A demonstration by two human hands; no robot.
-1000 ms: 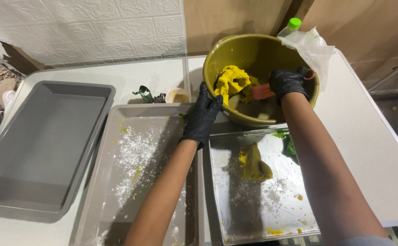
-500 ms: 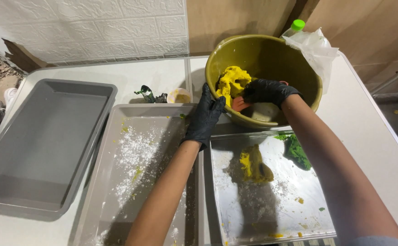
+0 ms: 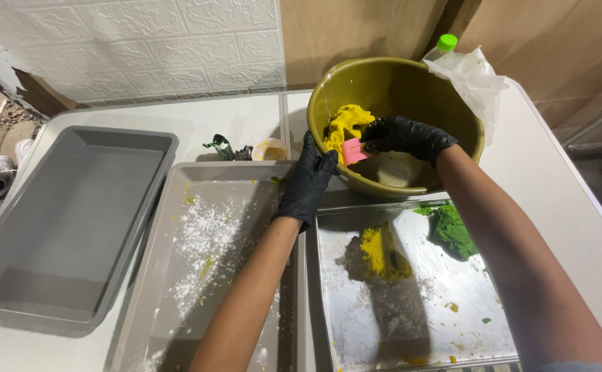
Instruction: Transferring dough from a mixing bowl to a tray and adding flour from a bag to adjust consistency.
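Two floured trays below bowl

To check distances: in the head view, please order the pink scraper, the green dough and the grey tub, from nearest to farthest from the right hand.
1. pink scraper: in the right hand, inside the bowl.
2. green dough: on the steel tray below.
3. grey tub: far left.

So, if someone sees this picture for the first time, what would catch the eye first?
Probably the big olive bowl at the top, with bright yellow dough inside. The right hand, in a black glove, has a grip on a pink scraper against the dough, while the left hand rests on the bowl's rim. Below, a shiny metal tray holds a yellow lump and a green lump.
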